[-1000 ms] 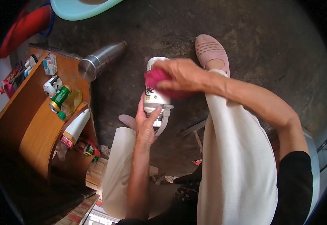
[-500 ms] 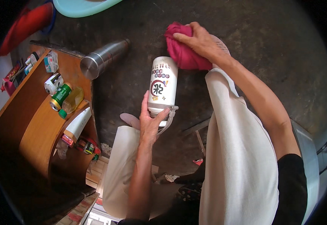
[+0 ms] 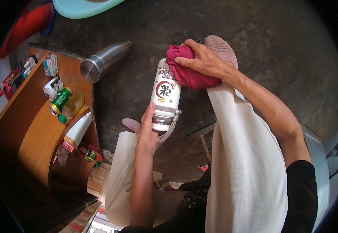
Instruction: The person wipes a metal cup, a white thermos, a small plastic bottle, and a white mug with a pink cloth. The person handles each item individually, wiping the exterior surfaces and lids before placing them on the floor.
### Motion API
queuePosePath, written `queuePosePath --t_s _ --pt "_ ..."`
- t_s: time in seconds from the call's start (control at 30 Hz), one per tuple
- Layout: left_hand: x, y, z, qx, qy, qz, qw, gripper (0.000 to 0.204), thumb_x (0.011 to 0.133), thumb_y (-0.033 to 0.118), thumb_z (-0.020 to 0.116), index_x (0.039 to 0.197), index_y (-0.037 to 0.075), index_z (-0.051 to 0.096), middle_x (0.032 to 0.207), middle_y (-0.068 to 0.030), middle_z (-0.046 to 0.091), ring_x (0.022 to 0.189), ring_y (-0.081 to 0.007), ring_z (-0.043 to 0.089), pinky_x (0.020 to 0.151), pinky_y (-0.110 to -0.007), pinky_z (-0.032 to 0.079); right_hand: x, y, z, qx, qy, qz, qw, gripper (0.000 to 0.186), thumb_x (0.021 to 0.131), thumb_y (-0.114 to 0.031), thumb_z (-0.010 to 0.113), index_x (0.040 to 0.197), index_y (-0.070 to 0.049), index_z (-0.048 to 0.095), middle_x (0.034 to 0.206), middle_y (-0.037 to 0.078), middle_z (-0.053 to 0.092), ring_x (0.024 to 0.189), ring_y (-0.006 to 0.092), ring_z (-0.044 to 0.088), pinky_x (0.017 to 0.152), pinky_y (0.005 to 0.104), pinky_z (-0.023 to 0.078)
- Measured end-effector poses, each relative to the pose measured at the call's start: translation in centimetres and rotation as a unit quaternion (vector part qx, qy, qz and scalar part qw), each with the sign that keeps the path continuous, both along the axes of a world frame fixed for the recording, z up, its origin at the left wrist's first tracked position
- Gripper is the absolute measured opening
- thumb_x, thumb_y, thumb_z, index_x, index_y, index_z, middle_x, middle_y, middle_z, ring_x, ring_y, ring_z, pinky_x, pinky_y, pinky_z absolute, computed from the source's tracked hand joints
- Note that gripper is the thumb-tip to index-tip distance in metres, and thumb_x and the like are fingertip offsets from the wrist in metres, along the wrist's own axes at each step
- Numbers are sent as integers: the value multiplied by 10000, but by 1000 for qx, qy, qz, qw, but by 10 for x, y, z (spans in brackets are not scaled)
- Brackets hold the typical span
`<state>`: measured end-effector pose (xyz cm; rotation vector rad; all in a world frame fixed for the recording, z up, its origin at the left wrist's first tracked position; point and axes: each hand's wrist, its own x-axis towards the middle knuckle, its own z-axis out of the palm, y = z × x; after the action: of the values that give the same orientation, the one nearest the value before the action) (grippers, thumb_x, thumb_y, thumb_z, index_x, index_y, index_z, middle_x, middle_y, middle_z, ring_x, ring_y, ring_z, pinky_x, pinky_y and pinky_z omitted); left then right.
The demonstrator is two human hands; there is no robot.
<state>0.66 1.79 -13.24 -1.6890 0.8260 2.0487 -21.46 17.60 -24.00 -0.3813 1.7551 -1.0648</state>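
A white insulated bottle [image 3: 165,90] with printed pictures and a grey carrying strap lies in my left hand [image 3: 146,130], its lid end towards me. The fingers of that hand curl round the bottle's left side, near the lid; part of them is hidden beneath it. My right hand [image 3: 206,62] grips a bunched crimson cloth [image 3: 191,73], which touches the upper right side of the bottle near its base. Beyond the left hand, a steel flask [image 3: 105,62] stands on the dark floor.
On the left, a wooden cabinet [image 3: 33,143] holds a green can [image 3: 61,101], a yellowish bottle with a green cap [image 3: 74,108] and small boxes. A pale green basin [image 3: 87,9] sits at the far left. My shoe [image 3: 223,50] rests on the dark floor [image 3: 277,50].
My right hand has brought the cloth down and left onto the bottle. The bottle has turned, showing more of its lid, and my left hand has shifted slightly down along it.
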Motion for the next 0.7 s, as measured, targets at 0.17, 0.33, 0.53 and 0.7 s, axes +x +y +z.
queuePosePath --t_s 0.17,0.33,0.53,0.7 --pt "-3 21 -2 8 11 45 999 583 932 352 703 1373 40 484 1221 -102 634 1085 -192 638 948 -346 520 1 8 -6 8 -14 -6 1000 641 875 -530 690 1229 -10 571 1041 207 687 940 280 678 821 378 537" --pt "-19 28 7 -81 -7 -55 995 658 873 290 763 1395 35 455 1190 -121 633 1036 -198 649 893 -341 544 -2 8 -3 16 7 -8 1000 621 884 -487 695 1253 -9 552 1023 223 689 925 301 688 831 372 540" --pt "-29 20 17 -129 -6 -72 989 737 827 276 799 1413 20 432 1160 -118 637 985 -185 657 859 -323 549 6 -4 -5 -8 97 22 995 557 902 -424 691 1251 -19 534 1023 256 689 939 357 695 822 412 548" --pt "-34 18 21 -112 -30 -69 991 653 868 314 762 1374 31 461 1105 -103 648 903 -163 667 709 -299 576 8 -14 2 7 106 28 994 507 905 -405 692 1205 -17 561 970 231 701 885 364 700 777 419 561"
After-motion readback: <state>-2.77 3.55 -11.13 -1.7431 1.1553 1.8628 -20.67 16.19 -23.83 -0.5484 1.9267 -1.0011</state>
